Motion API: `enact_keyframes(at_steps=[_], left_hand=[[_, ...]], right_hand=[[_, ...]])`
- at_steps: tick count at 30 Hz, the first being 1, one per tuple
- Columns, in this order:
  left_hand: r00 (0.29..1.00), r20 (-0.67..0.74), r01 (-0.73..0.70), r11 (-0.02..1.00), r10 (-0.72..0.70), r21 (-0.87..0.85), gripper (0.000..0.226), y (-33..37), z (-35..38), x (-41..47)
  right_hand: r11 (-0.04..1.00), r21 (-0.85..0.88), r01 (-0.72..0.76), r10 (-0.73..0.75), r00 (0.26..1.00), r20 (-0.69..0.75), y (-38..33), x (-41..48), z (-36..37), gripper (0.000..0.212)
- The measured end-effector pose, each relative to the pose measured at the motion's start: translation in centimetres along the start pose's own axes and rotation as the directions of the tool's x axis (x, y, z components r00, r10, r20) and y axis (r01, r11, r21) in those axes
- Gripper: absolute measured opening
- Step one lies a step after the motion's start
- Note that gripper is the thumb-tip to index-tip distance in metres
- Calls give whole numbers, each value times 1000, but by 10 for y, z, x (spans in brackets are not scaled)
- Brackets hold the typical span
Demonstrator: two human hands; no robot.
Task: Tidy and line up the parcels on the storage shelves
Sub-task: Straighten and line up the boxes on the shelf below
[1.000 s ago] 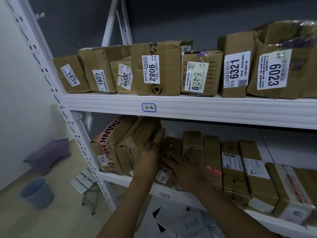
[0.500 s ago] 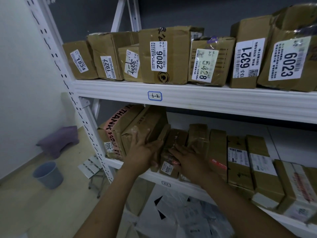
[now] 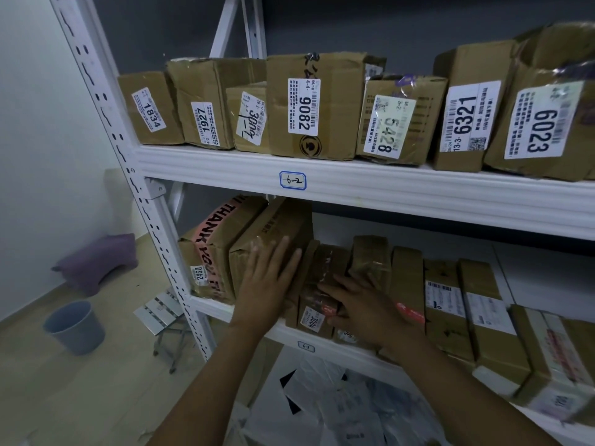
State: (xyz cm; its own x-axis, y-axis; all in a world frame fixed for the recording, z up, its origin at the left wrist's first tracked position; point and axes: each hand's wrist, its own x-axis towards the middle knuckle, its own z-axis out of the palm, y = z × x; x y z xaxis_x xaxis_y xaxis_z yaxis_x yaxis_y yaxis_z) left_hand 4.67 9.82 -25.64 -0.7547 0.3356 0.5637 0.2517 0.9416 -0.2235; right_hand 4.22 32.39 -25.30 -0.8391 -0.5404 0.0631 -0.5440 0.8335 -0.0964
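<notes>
Brown cardboard parcels stand in a row on the lower shelf (image 3: 254,320). My left hand (image 3: 267,281) lies flat with straight fingers against the front of a leaning taped parcel (image 3: 273,233). To its left leans a parcel with pink "THANK YOU" tape (image 3: 212,249). My right hand (image 3: 363,307) rests with spread fingers on a small taped parcel labelled 3004 (image 3: 317,304) and the parcel beside it; its fingertips are partly hidden. More parcels (image 3: 450,300) continue to the right.
The upper shelf (image 3: 386,188), tagged 6-2, carries numbered boxes such as 9082 (image 3: 309,104) and 6321 (image 3: 467,114). A white upright (image 3: 128,175) bounds the rack at left. On the floor are a blue bucket (image 3: 75,326), a purple stool (image 3: 96,262) and white bags (image 3: 338,410) below.
My left hand has slid up and flattened on the leaning parcel's front. My right hand stays on the small parcels. The view has moved closer and to the left.
</notes>
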Motion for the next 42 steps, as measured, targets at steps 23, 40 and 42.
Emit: enact_keyframes(at_steps=[23,40,42], left_hand=[[997,81,8,999,-5,-38,67,-10,1,3],[976,197,-63,988,90,-139,49,113,-52,36],[967,232,-68,986,103,-152,40,145,-60,39]], right_hand=[[998,11,-60,59,998,13,-12,-1,0,65],[900,-60,-432,426,900,-93,46,-123,-60,42],[873,-84,-481,473,876,-96,64,-152,-67,44]])
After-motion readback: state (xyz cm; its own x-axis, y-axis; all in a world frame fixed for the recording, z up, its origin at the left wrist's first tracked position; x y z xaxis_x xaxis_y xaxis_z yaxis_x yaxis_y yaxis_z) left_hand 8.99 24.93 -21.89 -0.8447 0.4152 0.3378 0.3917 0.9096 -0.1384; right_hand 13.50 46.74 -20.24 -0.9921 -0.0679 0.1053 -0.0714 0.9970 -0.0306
